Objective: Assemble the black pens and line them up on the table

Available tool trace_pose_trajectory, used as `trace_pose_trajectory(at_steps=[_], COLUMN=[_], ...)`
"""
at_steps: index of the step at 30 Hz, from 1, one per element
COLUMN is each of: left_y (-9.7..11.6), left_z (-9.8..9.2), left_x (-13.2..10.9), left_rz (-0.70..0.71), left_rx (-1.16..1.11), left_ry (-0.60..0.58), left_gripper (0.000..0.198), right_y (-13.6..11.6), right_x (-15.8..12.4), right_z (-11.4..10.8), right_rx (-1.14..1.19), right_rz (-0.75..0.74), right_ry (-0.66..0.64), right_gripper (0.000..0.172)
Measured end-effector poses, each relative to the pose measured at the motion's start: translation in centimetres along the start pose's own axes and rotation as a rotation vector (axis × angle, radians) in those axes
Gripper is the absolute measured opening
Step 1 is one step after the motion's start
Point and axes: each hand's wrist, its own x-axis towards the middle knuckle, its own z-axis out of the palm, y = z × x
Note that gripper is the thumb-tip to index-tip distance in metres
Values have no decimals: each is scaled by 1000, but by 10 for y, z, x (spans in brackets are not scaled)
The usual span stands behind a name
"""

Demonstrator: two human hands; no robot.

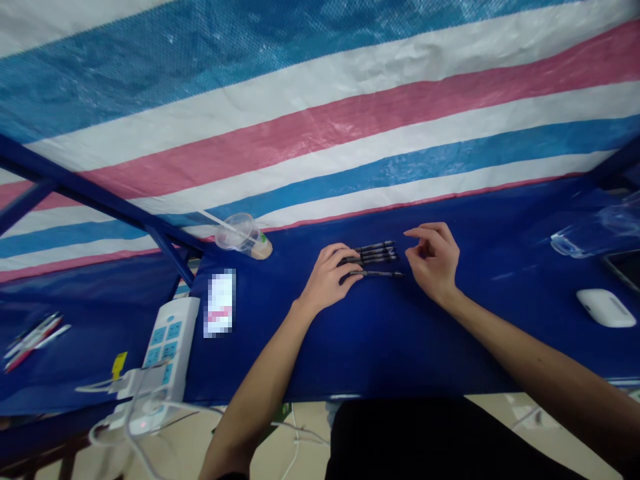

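Several black pens [377, 253] lie side by side on the blue table cover [380, 333], with one more black pen [383, 273] a little nearer to me. My left hand [327, 277] rests on the left ends of the pens, fingers curled down over them. Just right of the pens my right hand [434, 261] hovers with its fingers apart and half bent, holding nothing.
A clear plastic cup [243, 237] lies tipped over at the back left. A white card [220, 303] and a white power strip [163, 347] sit to the left, and loose pens [33, 340] at far left. A white earbud case [605, 308] is at the right. A striped tarp [320, 120] hangs behind.
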Motion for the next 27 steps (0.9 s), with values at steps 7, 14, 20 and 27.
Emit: trace_pose_trajectory(at_steps=[7, 14, 20, 27], left_y=[0, 0, -1, -1], left_z=[1, 0, 2, 3], left_x=[0, -1, -3, -4], left_rz=[6, 4, -11, -23], left_rx=[-4, 5, 9, -2], left_ry=[29, 76, 103, 109], left_gripper=[9, 9, 12, 14], right_y=[0, -4, 1, 7], right_x=[0, -4, -8, -8], right_z=[-1, 1, 7, 7], right_rx=[-34, -94, -85, -168], right_rz=[-85, -457, -474, -490], right_ry=[-32, -405, -606, -638], right_gripper=[41, 22, 24, 24])
